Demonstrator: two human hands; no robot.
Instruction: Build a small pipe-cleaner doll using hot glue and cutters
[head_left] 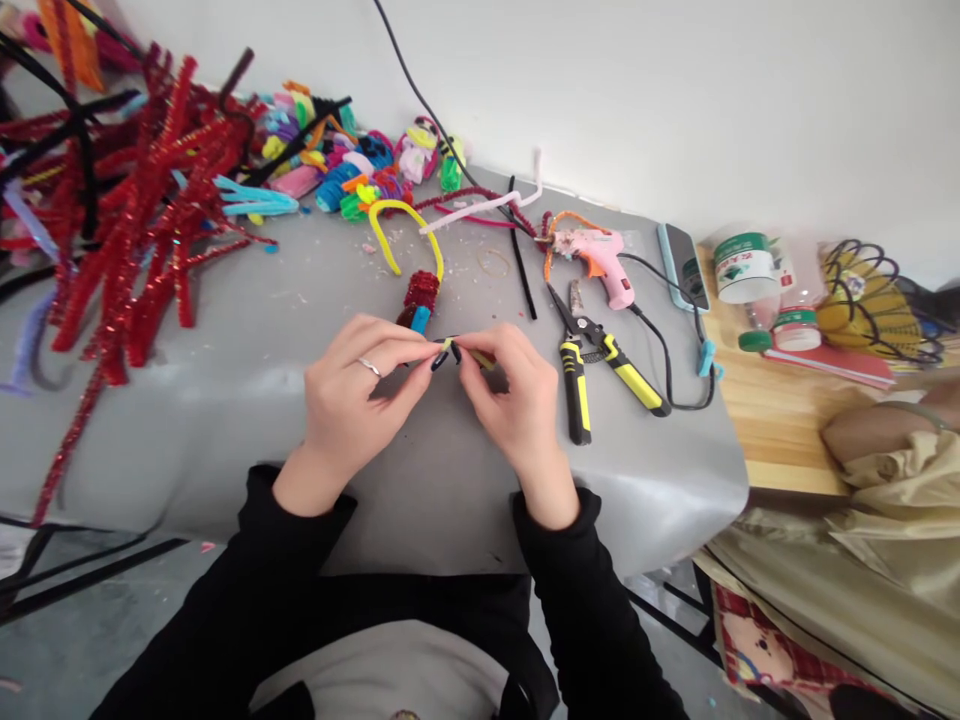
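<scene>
Near the middle of the grey table, my left hand (367,385) pinches one side of a small black and yellow pipe-cleaner piece (448,348). Thumb and forefinger of my right hand (514,400) close on its other side, and the fingertips of both hands almost meet. Part of the piece is hidden by the fingers. Just beyond my left fingertips lies a dark red fuzzy bundle (421,290) with a blue bit (421,319). A bent yellow pipe cleaner (439,250) curves up behind it.
Red pipe cleaners (161,200) are heaped at the left, with colourful fuzzy pieces (337,160) behind. Right of my hands lie open pliers (592,345), a pink glue gun (600,258) with its cord, and a phone (682,265). A person's arm (874,432) rests at the far right.
</scene>
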